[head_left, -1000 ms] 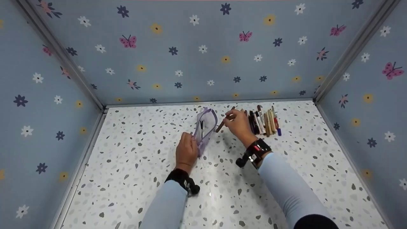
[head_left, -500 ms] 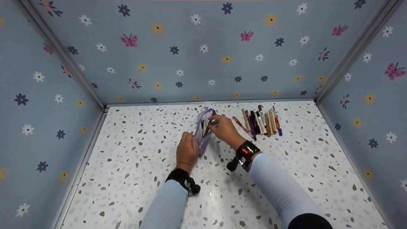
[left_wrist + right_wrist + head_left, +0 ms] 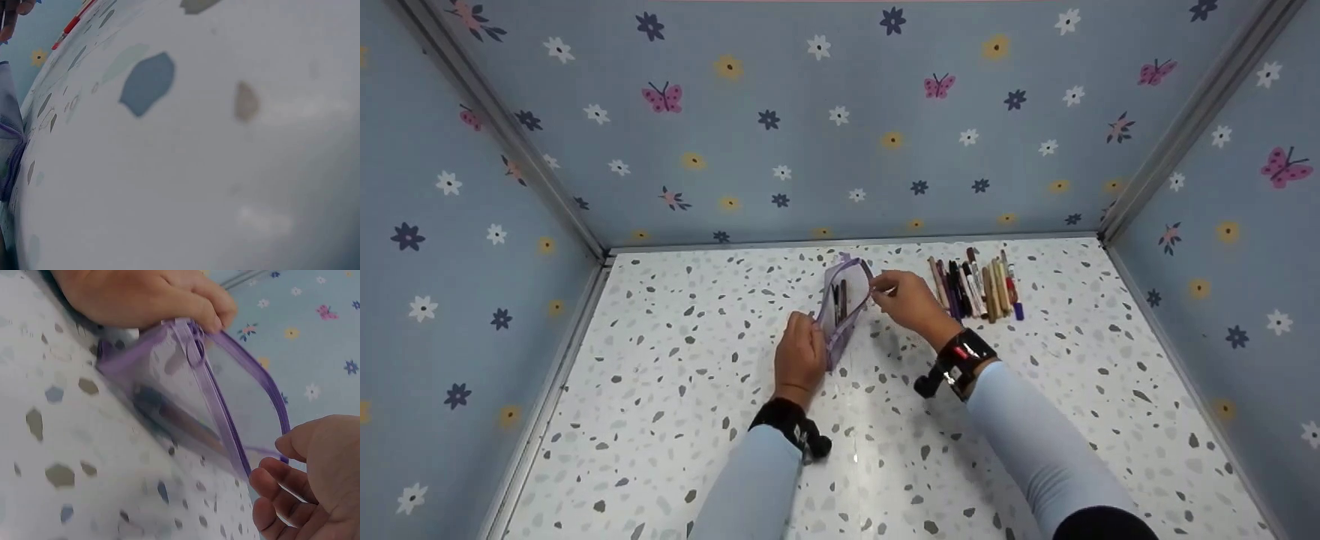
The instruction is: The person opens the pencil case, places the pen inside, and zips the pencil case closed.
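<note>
A see-through mesh pencil case (image 3: 838, 351) with purple zip edging lies unzipped on the tabletop. My left hand (image 3: 800, 358) grips its near end; in the right wrist view this hand (image 3: 152, 298) holds the case beside the zip pull. Inside rests a brown pen (image 3: 843, 294) with another dark pen beside it, and the brown one (image 3: 188, 422) shows blurred through the mesh. My right hand (image 3: 911, 300) is at the case's right rim, thumb and fingers apart, no pen between them. Its fingers (image 3: 284, 492) are loosely bent near the zip edge.
Several pens and markers (image 3: 990, 289) lie in a row right of the case, partly behind my right hand. A speckled white tabletop (image 3: 660, 420) spreads around, bounded by flowered blue walls (image 3: 840, 150) at the back and both sides.
My right hand carried the brown pen left into the pencil case and let it go, then drew back slightly right. The left hand stayed put on the case.
</note>
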### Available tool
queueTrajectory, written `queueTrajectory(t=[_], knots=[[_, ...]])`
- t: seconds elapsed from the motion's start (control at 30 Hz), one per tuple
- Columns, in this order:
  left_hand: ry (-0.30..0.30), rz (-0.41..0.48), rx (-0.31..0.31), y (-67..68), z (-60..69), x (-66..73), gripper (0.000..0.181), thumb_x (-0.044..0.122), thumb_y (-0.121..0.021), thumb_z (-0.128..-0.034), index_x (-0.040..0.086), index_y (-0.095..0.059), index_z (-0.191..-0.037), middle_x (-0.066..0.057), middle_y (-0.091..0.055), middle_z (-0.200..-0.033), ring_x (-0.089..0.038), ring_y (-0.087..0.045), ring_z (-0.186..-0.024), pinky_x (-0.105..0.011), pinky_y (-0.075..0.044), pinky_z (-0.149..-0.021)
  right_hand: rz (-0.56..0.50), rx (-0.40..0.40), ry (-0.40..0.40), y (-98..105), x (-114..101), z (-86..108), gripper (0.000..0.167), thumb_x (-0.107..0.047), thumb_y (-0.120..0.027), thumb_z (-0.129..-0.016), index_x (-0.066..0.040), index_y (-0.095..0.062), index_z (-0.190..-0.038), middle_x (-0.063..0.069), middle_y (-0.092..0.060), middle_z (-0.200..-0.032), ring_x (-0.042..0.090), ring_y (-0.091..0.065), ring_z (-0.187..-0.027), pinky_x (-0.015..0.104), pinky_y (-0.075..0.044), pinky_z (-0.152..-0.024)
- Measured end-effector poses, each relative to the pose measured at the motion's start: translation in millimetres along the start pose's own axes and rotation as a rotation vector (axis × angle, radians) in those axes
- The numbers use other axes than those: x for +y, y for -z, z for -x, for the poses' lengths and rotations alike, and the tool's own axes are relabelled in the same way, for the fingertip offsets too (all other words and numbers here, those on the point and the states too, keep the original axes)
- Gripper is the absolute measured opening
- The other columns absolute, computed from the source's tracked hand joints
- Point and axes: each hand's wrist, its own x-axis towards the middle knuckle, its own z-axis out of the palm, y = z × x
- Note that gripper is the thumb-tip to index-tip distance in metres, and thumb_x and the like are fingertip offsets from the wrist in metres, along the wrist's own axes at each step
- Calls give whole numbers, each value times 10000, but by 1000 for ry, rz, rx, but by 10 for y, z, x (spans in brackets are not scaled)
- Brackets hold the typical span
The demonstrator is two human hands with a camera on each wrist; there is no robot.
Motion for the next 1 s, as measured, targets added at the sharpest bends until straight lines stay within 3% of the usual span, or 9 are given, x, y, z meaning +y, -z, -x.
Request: queueTrajectory(t=[0.17,0.4,0.57,0.67,0.83,1.0], knots=[[-7,2,0,-2,-14,9,162,125,-506,-1105,64,-512,-956,-133,-527,-953,-253,-481,-719,-453,-509,-635,45,93,-43,288,249,68,278,-161,-666,-1132,-35,-762,-1361,179,-781,-1336,343,-744,-1178,461,-628,-962],[2,-3,3,-4,-11,9,159,134,-518,-1101,57,-513,-962,-140,-533,-964,-274,-500,-725,-468,-518,-636,83,220,-223,736,648,186,326,-179,-654,-1110,-39,-750,-1389,184,-752,-1379,322,-738,-1090,448,-615,-894],[-1,5,-1,-7,-6,31,160,129,-514,-1098,50,-507,-959,-142,-532,-956,-264,-489,-716,-462,-506,-623,180,328,-294,1041,1004,309,385,-168,-610,-1132,-17,-701,-1474,244,-695,-1513,406,-751,-1197,520,-636,-959],[-5,-1,2,-11,-8,37,159,126,-511,-1099,55,-504,-956,-135,-528,-954,-251,-481,-715,-450,-501,-622,244,379,-295,1187,1158,385,395,-147,-593,-1139,35,-686,-1477,299,-700,-1473,461,-734,-1244,575,-624,-990],[3,-19,-4,-10,-10,29,169,132,-497,-1124,64,-518,-971,-129,-534,-972,-253,-489,-727,-449,-514,-643,327,407,-337,1313,1336,469,404,-165,-612,-1137,81,-693,-1446,323,-738,-1367,487,-741,-1185,619,-597,-1000],[-1,-24,6,-2,-4,24,174,133,-505,-1120,55,-510,-965,-137,-527,-962,-269,-482,-709,-469,-505,-631,349,362,-408,1320,1481,509,447,-199,-642,-1114,99,-673,-1446,346,-724,-1388,524,-718,-1229,636,-580,-1051]])
